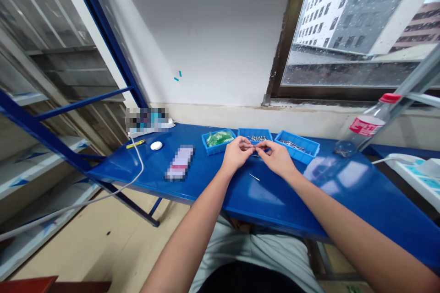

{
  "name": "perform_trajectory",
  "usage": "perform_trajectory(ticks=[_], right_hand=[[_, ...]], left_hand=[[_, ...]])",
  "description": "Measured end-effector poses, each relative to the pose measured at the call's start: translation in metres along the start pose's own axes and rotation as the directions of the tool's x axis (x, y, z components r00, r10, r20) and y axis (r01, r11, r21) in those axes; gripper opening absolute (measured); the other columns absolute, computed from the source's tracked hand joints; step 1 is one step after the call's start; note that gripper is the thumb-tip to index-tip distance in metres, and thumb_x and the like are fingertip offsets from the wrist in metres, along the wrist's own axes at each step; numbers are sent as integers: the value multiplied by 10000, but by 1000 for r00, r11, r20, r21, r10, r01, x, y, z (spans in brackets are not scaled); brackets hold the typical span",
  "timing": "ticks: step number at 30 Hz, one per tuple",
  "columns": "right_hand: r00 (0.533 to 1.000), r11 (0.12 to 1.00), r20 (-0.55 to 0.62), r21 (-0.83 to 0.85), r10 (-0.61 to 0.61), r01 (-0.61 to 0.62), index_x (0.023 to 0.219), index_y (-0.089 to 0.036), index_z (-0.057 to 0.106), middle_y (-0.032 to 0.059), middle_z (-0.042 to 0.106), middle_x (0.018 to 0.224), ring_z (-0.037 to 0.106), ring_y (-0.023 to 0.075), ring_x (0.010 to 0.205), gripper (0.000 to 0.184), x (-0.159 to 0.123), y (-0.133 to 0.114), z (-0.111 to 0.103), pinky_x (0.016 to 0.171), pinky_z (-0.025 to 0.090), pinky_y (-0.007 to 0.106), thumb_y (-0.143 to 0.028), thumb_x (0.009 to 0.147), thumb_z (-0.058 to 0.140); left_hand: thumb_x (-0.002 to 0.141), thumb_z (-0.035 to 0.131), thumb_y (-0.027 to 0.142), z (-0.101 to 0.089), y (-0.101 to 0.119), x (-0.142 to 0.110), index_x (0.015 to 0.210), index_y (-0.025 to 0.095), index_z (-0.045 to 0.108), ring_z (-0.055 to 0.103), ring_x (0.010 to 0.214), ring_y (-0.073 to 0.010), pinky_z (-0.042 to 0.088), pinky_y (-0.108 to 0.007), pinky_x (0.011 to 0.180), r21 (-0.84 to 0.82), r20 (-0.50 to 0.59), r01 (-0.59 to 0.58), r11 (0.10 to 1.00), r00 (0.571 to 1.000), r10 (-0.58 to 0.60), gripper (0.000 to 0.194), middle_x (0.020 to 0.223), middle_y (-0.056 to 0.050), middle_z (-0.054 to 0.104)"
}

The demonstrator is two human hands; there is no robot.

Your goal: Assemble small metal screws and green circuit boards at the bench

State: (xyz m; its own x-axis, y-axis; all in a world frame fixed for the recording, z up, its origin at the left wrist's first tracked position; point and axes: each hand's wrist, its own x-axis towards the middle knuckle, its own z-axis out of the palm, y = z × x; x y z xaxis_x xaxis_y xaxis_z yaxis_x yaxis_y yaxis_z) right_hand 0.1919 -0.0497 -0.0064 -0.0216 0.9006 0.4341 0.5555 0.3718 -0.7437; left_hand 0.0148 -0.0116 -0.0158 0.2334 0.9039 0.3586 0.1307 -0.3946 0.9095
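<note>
My left hand (237, 153) and my right hand (275, 158) meet over the blue table, fingertips pinched together around something tiny and dark that I cannot make out. Just below them a thin metal pin (254, 177) lies on the tabletop. Behind the hands stand three blue bins: the left bin (210, 150) has green plastic pieces (220, 138), the middle bin (245, 132) has small metal parts (258, 138), and the right bin (311, 156) has thin metal pins (294, 146). My fingers partly hide the middle bin.
Left on the blue table (206, 185) lie a blurred phone (180, 163), a white round case (156, 145), a yellow cutter (136, 144) and a cable (141, 165). A bottle with a red cap (366, 126) stands at the right, near a white tray (412, 174). Wall and window rise behind.
</note>
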Motion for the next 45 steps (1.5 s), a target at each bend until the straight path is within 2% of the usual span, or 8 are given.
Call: perform_trajectory(ticks=[7,13,20,25,28,33,41,45], right_hand=[[1000,999,-1,-44,-16,16,872,-222,748,35,754,819,679,202,733,128,0,-2,-2,681,528,325,-297,853,646],[987,993,139,-84,-76,88,833,-225,731,8,740,788,649,179,692,102,4,4,-8,677,504,307,-232,814,631],[964,979,230,-119,-134,164,893,-215,728,14,711,802,627,173,677,112,8,12,-11,658,494,306,-263,853,635],[939,952,273,-163,-209,259,893,-223,711,23,699,827,646,189,735,90,10,16,-13,714,508,323,-234,852,631],[931,936,284,-199,-228,290,915,-228,707,24,696,842,654,194,752,93,10,16,-14,729,504,327,-232,863,630],[940,907,229,-281,-252,312,948,-232,691,49,693,878,649,214,784,99,8,15,-15,742,499,340,-272,919,605],[952,854,117,-421,-282,304,884,-234,624,64,686,902,648,229,825,36,3,5,-12,728,479,337,-224,897,593],[973,926,63,-298,-223,231,856,-239,611,45,681,842,635,212,752,50,2,1,-9,708,497,332,-195,835,609]], left_hand=[[813,741,157,-1,-1,-3,903,177,616,759,808,-174,582,-267,748,120,83,-105,987,992,95,155,872,-35,774],[815,676,123,-4,6,-6,920,197,590,727,789,-157,540,-246,737,250,198,-176,952,972,128,155,859,-10,755],[826,668,138,-6,8,-7,918,216,534,704,795,-165,491,-236,703,343,237,-230,911,959,154,180,890,-6,740],[843,671,127,-7,4,-7,1047,221,571,751,879,-193,528,-245,744,345,269,-234,909,952,143,246,952,-26,777],[861,664,114,-7,4,-7,1319,238,556,768,993,-209,560,-278,869,329,288,-233,915,948,138,487,1031,-35,809],[909,608,106,-7,7,-8,1611,262,333,757,1097,-204,558,-321,1003,279,266,-242,929,949,167,770,1142,-33,801],[926,547,97,-4,8,-10,1652,264,250,739,1137,-213,552,-340,1027,258,286,-282,924,936,206,803,1220,-47,775],[898,620,129,-2,8,-8,1649,246,253,742,1123,-211,555,-342,1025,197,288,-288,937,931,225,843,1201,-55,781]])
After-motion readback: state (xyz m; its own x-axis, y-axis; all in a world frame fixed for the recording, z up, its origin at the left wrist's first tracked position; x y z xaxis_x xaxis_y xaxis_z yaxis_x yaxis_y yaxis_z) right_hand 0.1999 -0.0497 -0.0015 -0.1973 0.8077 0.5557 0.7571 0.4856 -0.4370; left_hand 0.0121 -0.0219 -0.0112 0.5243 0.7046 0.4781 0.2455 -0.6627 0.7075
